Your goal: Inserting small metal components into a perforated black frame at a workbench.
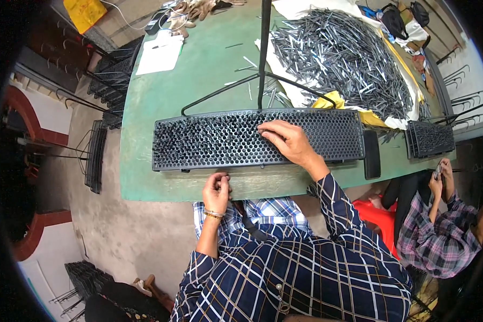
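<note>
A green table carries a heap of thin dark sticks toward its far right corner. The long black perforated rack lies just in from the near edge, bristling at its left part. Near the far left corner rests a white sheet. The right hand is over the rack's middle, the left hand at the near edge; fingers curl toward thumbs, but I cannot tell whether either grip pinches anything.
</note>
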`<state>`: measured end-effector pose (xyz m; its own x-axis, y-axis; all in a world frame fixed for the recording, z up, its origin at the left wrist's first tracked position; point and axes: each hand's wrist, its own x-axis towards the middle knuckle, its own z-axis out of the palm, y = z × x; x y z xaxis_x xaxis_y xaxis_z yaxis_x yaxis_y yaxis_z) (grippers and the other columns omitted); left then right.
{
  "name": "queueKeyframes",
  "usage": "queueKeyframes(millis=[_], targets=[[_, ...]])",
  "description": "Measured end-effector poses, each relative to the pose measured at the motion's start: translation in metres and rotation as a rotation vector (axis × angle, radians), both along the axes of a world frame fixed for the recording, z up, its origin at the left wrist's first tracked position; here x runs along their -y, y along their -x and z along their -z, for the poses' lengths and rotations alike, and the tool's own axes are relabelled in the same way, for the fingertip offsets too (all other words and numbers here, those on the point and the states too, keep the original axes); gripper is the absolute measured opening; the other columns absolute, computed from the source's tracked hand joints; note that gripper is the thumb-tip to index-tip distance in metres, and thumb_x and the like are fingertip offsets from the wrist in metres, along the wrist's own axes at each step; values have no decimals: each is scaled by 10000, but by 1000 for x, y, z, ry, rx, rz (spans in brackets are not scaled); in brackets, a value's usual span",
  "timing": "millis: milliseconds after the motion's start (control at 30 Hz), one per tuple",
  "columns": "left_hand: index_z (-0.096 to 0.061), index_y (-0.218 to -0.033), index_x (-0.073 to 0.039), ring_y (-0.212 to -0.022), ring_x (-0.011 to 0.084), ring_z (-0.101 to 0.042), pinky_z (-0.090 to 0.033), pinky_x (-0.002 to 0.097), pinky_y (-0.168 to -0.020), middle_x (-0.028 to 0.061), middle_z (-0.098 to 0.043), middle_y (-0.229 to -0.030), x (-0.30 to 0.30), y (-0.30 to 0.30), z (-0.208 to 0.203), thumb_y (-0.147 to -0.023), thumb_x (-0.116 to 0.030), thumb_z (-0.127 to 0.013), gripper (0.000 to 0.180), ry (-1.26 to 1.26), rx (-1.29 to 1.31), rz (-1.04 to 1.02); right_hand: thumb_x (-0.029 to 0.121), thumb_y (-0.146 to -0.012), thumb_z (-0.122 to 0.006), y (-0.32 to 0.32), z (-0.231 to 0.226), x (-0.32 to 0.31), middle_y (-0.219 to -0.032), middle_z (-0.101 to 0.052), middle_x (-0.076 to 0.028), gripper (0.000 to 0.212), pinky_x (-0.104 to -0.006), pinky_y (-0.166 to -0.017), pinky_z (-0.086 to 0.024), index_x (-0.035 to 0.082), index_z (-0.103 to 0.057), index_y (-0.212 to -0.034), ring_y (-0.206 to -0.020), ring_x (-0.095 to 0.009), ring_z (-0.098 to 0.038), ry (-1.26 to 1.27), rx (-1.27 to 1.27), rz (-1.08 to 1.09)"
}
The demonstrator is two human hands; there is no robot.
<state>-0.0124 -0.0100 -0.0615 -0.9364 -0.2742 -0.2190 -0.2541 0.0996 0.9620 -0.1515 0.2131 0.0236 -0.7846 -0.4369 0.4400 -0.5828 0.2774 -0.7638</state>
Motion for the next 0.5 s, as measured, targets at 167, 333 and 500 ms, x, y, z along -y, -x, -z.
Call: queueKeyframes(millis=[167, 333, 500], targets=[[-585, -990, -18, -556, 60, -568, -470, 199, -424, 42, -648, -816, -1, -1, -1, -894, -101, -542, 134, 6, -17, -31, 54, -799, -639, -9, 1, 7, -938, -649, -120, 212, -339, -766, -492, 20, -642, -1008, -880, -264, -615, -39, -136, 85], [-575, -1010, -23, -579, 63, -567, -467, 196, -428, 43, -642, -841, -1, 0, 1, -898, -103, -538, 143, 19, -5, -18, 53, -784, -646, -11, 3, 4, -967, -617, -117, 216, -341, -778, -483, 17, -637, -997, -909, -271, -597, -106, -202, 39], [-566, -1034, -28, -591, 65, -565, -463, 192, -430, 40, -635, -862, -1, -1, -2, -903, -111, -533, 159, 39, 5, -7, 33, -772, -638, -14, 0, 7, -994, -591, -122, 232, -355, -794, -468, 15, -624, -1003, -921, -281, -581, -155, -251, 83]])
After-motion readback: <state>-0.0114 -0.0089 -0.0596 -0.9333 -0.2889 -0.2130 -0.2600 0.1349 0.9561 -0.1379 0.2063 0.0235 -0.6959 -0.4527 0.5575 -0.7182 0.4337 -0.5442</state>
